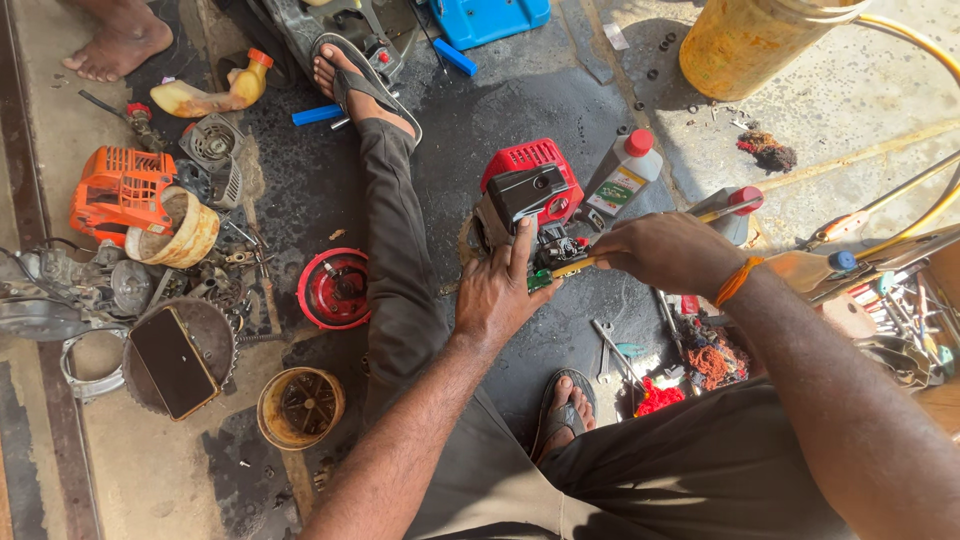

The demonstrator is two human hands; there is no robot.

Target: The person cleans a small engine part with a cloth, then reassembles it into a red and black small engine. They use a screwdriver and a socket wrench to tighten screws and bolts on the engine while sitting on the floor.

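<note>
One engine (pixel 525 195), one screwdriver (pixel 560 268), left hand (pixel 500 295), right hand (pixel 665 252) gripping.

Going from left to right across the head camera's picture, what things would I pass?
Orange engine cover → round red cover → left hand → small red and black engine → right hand holding a screwdriver → heap of tools.
</note>
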